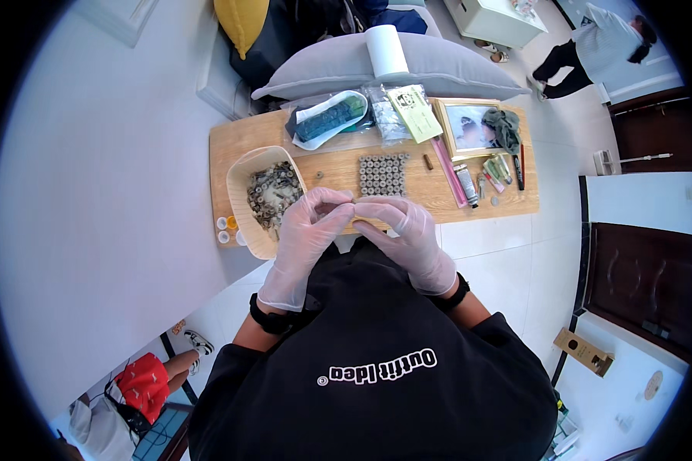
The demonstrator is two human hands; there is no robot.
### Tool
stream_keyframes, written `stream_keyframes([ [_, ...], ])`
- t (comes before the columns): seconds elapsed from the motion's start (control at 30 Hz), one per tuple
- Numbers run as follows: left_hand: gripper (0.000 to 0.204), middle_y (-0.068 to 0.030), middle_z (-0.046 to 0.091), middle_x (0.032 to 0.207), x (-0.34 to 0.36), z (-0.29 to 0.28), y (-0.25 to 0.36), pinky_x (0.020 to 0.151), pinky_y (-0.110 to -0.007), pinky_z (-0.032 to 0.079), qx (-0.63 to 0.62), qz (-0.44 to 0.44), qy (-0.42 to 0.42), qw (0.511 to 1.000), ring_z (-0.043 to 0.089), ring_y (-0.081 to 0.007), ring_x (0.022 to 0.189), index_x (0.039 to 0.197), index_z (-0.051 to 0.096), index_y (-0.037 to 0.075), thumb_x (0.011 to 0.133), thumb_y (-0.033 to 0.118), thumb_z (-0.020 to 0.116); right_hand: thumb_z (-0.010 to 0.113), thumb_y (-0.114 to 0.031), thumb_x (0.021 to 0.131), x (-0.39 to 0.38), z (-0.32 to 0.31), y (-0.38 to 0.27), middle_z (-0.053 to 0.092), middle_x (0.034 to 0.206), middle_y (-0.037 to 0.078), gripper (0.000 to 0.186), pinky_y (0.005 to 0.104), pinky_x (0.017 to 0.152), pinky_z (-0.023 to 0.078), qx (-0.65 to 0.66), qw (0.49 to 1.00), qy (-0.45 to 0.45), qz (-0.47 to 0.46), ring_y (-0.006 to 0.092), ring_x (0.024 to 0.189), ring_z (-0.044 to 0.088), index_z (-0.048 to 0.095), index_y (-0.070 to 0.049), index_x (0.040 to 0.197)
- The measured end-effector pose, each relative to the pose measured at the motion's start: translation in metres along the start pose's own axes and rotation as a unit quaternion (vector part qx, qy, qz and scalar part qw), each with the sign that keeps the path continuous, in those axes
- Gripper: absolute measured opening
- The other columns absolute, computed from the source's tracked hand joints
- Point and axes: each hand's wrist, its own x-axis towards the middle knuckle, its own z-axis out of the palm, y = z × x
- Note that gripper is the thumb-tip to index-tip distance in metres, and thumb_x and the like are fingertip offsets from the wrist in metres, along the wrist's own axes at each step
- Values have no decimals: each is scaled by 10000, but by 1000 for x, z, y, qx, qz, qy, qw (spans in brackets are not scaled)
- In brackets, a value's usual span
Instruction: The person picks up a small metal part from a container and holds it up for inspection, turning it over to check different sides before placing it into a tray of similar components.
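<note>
Both hands wear thin translucent gloves and meet at the table's near edge, fingertips together. My left hand (309, 232) pinches with thumb and forefinger; what lies between them is too small to make out. Fingers bent, my right hand (409, 234) touches the same spot with its tips, closed on something hidden. Just beyond them stands a block of small grey round pieces (382, 175) in tight rows. A pale square basket (238, 181) left of my left hand holds a heap of mixed small metal parts (273, 192). One loose grey piece (319, 175) lies between basket and block.
On the wooden table (331, 161) are a brown cylinder (428, 162), a tube (466, 186), a picture frame (469, 127), a dark cloth (503, 129) and plastic packages (392, 115). Small cups (224, 229) sit by the basket. A cushion and paper roll (386, 51) stand behind. Two other people are farther off.
</note>
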Motion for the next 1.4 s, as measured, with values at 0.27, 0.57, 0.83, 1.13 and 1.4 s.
stream_keyframes([
  [0.27, 132, -33, 664, 969, -6, 0, -3, 827, -235, 490, 16, -39, -47, 998, 612, -90, 902, 1021, 654, 3, 934, 101, 633, 804, -67, 731, -6, 6, 0, 717, 902, 72, 229, 303, 711, 558, 53, 996, 38, 68, 235, 823, 702, 671, -67, 917],
  [0.57, 203, -56, 679, 1000, -14, -10, -1, 885, -245, 490, -16, -1, -16, 1000, 633, -111, 947, 1095, 648, -10, 977, 141, 578, 737, -15, 788, -12, -25, 76, 725, 907, 83, 200, 278, 733, 545, -25, 977, 94, 189, 154, 828, 694, 715, -18, 987],
  [0.83, 201, -63, 677, 1030, -18, -22, -1, 904, -262, 495, -27, 4, 9, 1000, 638, -119, 972, 1100, 642, -14, 979, 128, 568, 710, -63, 795, -40, -1, 190, 709, 905, 153, 266, 315, 727, 548, -148, 968, 30, 198, 248, 795, 692, 704, -33, 1058],
  [1.13, 194, -64, 676, 1034, -24, -34, -2, 905, -266, 491, -32, 8, 56, 998, 633, -122, 970, 1097, 640, -11, 978, 123, 566, 637, -88, 811, -42, 13, 201, 687, 859, 162, 342, 379, 691, 529, -185, 950, 4, 252, 290, 765, 672, 653, -46, 1150],
  [1.4, 185, -74, 677, 1035, -24, -41, 2, 896, -278, 501, -28, 21, 61, 998, 635, -131, 958, 1100, 638, -13, 975, 99, 561, 636, -59, 821, -39, 17, 199, 712, 936, 163, 303, 357, 746, 549, -155, 948, 13, 279, 278, 837, 701, 654, -28, 1121],
])
